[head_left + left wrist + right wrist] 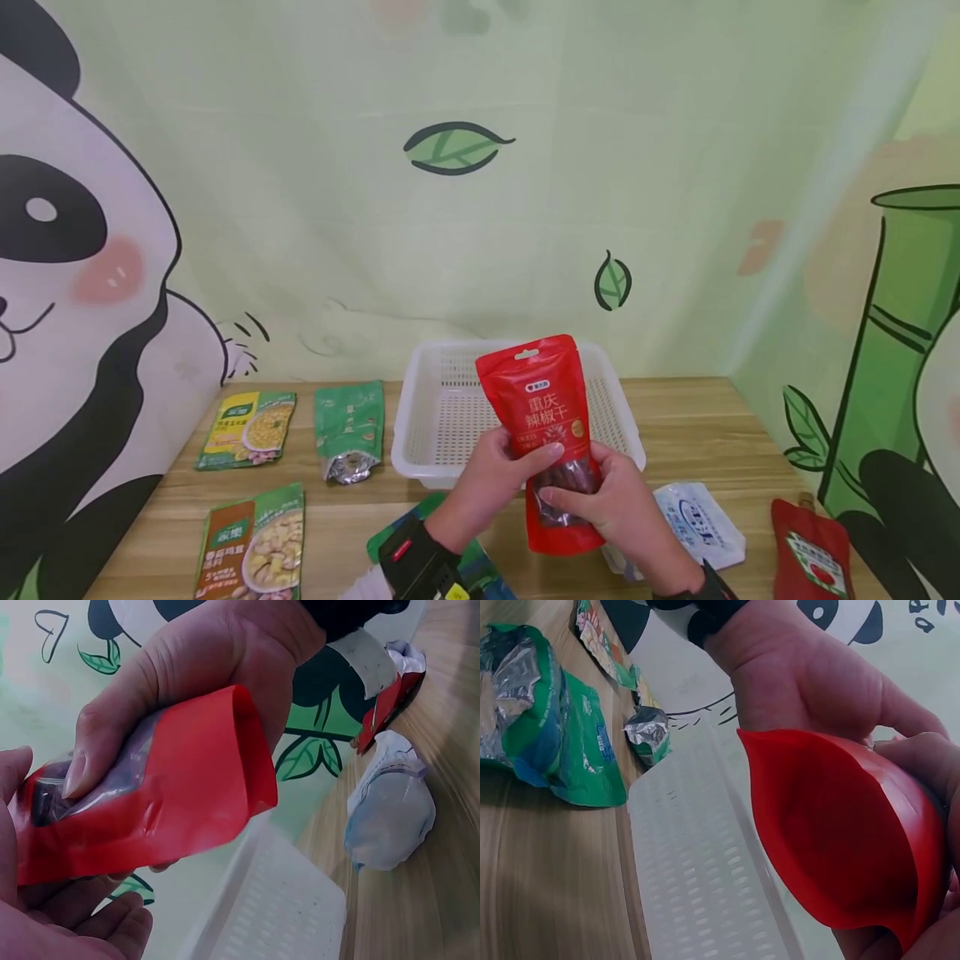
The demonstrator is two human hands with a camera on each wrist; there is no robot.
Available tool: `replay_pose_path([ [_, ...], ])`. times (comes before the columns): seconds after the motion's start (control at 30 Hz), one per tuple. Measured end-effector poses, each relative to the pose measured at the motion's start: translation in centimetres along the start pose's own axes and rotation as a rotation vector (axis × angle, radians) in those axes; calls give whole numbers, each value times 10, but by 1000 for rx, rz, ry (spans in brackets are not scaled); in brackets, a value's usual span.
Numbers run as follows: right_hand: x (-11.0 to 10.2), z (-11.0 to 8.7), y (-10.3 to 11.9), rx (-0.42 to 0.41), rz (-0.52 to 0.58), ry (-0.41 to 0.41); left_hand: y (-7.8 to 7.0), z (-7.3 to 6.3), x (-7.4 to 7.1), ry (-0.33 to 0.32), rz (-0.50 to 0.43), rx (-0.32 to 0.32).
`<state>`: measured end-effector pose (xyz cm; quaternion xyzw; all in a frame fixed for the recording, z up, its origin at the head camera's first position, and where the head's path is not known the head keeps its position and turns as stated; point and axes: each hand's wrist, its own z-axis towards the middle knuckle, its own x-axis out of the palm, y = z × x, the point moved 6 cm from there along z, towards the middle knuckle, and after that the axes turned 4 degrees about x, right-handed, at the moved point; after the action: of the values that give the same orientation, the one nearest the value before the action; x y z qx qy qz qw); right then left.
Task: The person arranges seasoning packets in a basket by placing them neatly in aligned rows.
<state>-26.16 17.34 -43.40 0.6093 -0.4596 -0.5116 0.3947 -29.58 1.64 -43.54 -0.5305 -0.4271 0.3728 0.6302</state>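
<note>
Both hands hold up a red bag of dried chili peppers [542, 400] in front of a white plastic basket [431, 417]. My left hand [491, 475] grips the bag's left side, thumb across its front. Lower on the right side, my right hand [611, 500] grips it with the thumb over the clear window. The bag tilts slightly, its hang-hole end up. Its red bottom fold [832, 825] faces the right wrist camera. In the left wrist view, the thumb of the right hand [195, 660] presses the window, and fingers of the left hand [90, 922] lie under the bag.
On the wooden table, a yellow-green packet [247, 429], a green pouch [349, 429] and a brown-green packet [251, 546] lie left. Another green pouch [487, 567] lies partly under the left forearm. Right are a white-blue bag [701, 523] and a red spouted pouch [812, 550].
</note>
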Motion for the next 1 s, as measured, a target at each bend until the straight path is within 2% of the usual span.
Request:
replay_pose_path([
  [0.27, 4, -3, 5, -46, 3, 60, 2, -2, 3, -4, -28, -17],
  [0.5, 8, -4, 6, -76, 25, 101, 2, -3, 3, -14, -35, 1],
  [0.73, 14, -3, 3, -66, 41, 87, 0, -6, 3, -20, -80, 19],
  [1.0, 14, -6, -2, -28, -5, 15, -3, -7, 2, -17, -84, 35],
])
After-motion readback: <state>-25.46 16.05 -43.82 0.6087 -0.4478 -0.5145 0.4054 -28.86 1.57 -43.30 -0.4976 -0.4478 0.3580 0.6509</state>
